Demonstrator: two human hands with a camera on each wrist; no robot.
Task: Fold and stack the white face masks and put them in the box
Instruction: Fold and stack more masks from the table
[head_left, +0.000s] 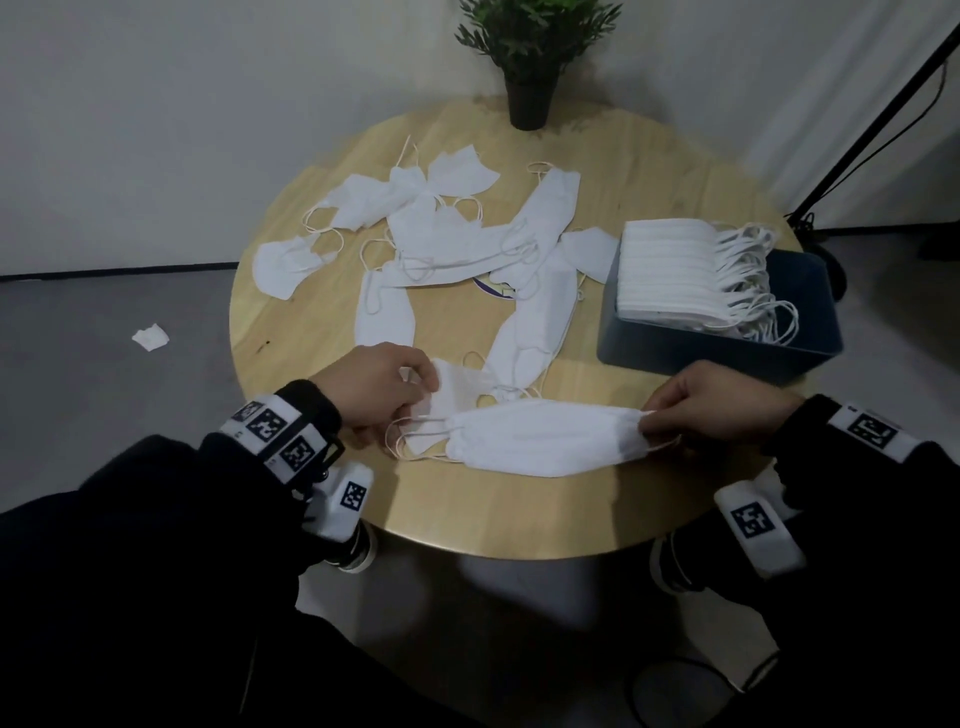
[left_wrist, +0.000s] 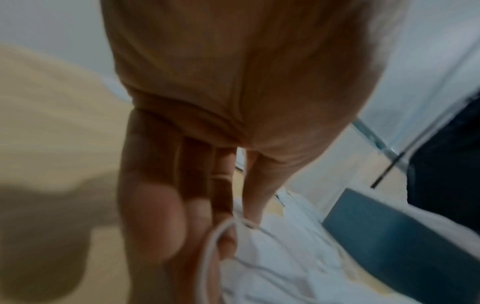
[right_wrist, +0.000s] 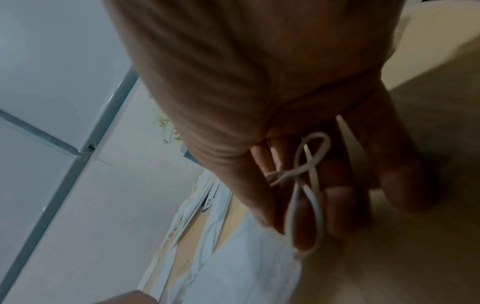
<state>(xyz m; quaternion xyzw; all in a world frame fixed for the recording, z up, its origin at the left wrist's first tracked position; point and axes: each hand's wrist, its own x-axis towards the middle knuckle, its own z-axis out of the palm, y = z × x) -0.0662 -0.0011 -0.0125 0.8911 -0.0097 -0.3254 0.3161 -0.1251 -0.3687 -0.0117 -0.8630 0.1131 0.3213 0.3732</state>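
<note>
A folded white face mask (head_left: 540, 439) lies flat near the front edge of the round wooden table (head_left: 467, 512). My right hand (head_left: 647, 422) pinches its right end, and its ear loop (right_wrist: 306, 185) hangs across my fingers (right_wrist: 337, 207). My left hand (head_left: 423, 388) pinches the raised left flap of white mask material (head_left: 460, 392), with an ear loop (left_wrist: 215, 246) by the fingertips. At the right stands the blue box (head_left: 717, 361) with a stack of folded masks (head_left: 670, 270) inside. Several loose masks (head_left: 457, 244) lie spread over the table's middle and left.
A potted green plant (head_left: 530, 98) stands at the table's far edge. Behind the box, on the right, rises a black stand with a cable (head_left: 883, 114). A crumpled white scrap (head_left: 150, 336) lies on the grey floor to the left.
</note>
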